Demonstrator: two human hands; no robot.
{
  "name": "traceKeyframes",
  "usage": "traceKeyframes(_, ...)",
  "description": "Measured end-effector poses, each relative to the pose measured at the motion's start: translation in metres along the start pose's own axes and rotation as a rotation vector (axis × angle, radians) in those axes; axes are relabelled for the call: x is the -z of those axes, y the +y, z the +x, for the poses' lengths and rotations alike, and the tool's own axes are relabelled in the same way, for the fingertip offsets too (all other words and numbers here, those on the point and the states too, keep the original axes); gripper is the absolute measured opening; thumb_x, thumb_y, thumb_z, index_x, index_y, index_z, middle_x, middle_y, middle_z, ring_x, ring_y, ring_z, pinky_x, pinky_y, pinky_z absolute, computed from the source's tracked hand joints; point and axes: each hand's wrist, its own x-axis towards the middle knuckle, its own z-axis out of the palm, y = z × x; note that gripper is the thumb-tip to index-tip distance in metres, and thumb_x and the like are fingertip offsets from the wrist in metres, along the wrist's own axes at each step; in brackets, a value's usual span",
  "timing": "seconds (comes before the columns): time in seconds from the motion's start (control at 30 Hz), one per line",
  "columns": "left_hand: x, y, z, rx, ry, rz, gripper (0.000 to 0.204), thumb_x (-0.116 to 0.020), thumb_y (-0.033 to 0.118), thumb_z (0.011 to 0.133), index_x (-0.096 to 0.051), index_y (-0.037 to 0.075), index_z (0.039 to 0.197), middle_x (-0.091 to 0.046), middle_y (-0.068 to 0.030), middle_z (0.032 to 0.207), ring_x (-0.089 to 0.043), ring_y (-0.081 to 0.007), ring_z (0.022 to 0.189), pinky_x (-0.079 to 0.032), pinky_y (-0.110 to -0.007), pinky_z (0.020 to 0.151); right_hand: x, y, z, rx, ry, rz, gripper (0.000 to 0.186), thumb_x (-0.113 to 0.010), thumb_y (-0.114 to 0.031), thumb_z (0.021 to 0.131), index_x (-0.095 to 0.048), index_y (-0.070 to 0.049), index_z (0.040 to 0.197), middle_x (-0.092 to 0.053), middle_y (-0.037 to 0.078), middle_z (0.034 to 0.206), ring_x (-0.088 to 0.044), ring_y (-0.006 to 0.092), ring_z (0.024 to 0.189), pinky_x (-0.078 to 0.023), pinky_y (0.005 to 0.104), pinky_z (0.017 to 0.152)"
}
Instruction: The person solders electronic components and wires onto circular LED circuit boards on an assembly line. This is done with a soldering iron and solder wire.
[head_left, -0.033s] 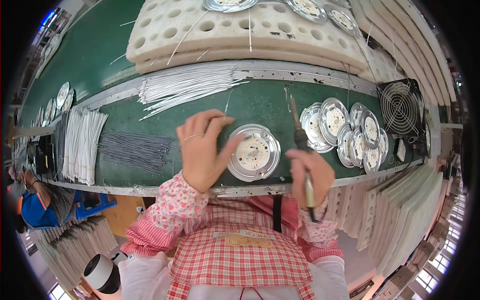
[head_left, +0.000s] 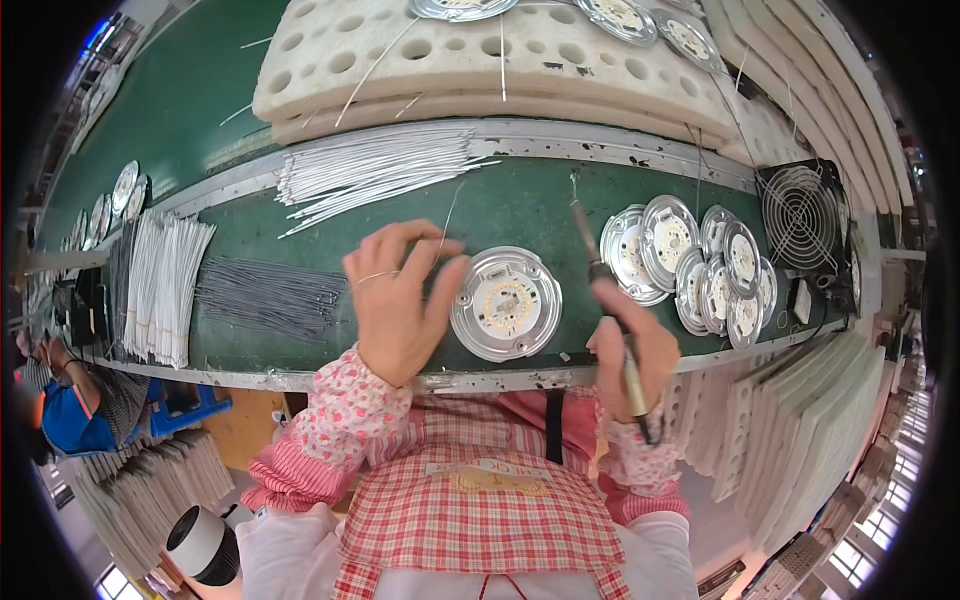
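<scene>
A round silver lamp disc with a ring of small yellow LEDs lies on the green bench in front of me. Just left of it is my left hand, fingers bent and thumb beside the disc's rim. A thin silvery wire, which looks like solder, rises from its fingertips. To the right of the disc, my right hand is wrapped round a soldering iron. The iron's metal end points away from me, over the bench, apart from the disc.
White wires lie behind my left hand; dark wires and another white bundle are to its left. Several overlapping lamp discs sit right of the iron, near a black fan. White foam boards stand behind.
My left hand has shifted slightly left, its thumb drawn back from over the disc. The disc sits a little further left. My right hand has moved slightly right with the soldering iron.
</scene>
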Motion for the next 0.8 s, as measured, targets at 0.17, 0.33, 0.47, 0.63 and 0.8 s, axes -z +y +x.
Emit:
traceKeyframes(0.17, 0.018, -0.008, -0.012, -0.131, -0.126, -0.032, 0.012, -0.076, 0.017, 0.077, -0.069, 0.009, 0.071, -0.065, 0.0031, 0.092, -0.057, -0.0214, 0.094, -0.035, -0.04, 0.088, 0.016, 0.001, 0.007, 0.049, -0.052, 0.151, 0.027, -0.07, 0.0, 0.078, -0.073, -0.001, 0.105, -0.073, 0.011, 0.08, -0.066, 0.0159, 0.058, -0.049, 0.0269, 0.054)
traceKeyframes(0.33, 0.012, -0.002, -0.013, -0.175, -0.283, -0.237, 0.013, -0.072, 0.008, 0.073, -0.065, 0.005, 0.062, -0.066, 0.0005, 0.091, -0.06, -0.0222, 0.093, -0.037, -0.039, 0.088, 0.015, -0.002, -0.003, -0.004, -0.081, 0.178, 0.02, -0.071, -0.002, 0.077, -0.074, -0.003, 0.097, -0.072, 0.011, 0.077, -0.06, 0.0148, 0.052, -0.046, 0.0267, 0.05)
traceKeyframes(0.47, 0.009, -0.001, -0.009, -0.223, -0.363, -0.262, 0.011, -0.072, 0.009, 0.072, -0.066, 0.006, 0.062, -0.066, 0.0009, 0.092, -0.06, -0.0192, 0.088, -0.037, -0.038, 0.086, 0.01, 0.001, -0.003, 0.038, -0.106, 0.192, 0.019, -0.07, -0.003, 0.078, -0.074, -0.003, 0.097, -0.07, 0.01, 0.072, -0.06, 0.0147, 0.05, -0.045, 0.0269, 0.049)
traceKeyframes(0.63, 0.006, -0.005, -0.01, -0.244, -0.394, -0.241, 0.009, -0.072, 0.011, 0.071, -0.069, 0.007, 0.064, -0.066, 0.0014, 0.092, -0.061, -0.0181, 0.088, -0.037, -0.039, 0.086, 0.009, 0.004, -0.002, 0.036, -0.134, 0.179, 0.018, -0.07, -0.004, 0.079, -0.074, -0.002, 0.096, -0.068, 0.009, 0.068, -0.059, 0.0152, 0.049, -0.045, 0.0274, 0.049)
traceKeyframes(0.8, 0.005, -0.003, -0.007, -0.255, -0.411, -0.22, 0.008, -0.072, 0.011, 0.071, -0.07, 0.008, 0.065, -0.066, 0.0018, 0.092, -0.061, -0.018, 0.088, -0.037, -0.04, 0.086, 0.009, 0.004, -0.001, 0.084, -0.112, 0.198, 0.018, -0.07, -0.003, 0.079, -0.074, -0.001, 0.096, -0.067, 0.009, 0.066, -0.061, 0.0154, 0.05, -0.045, 0.0278, 0.049)
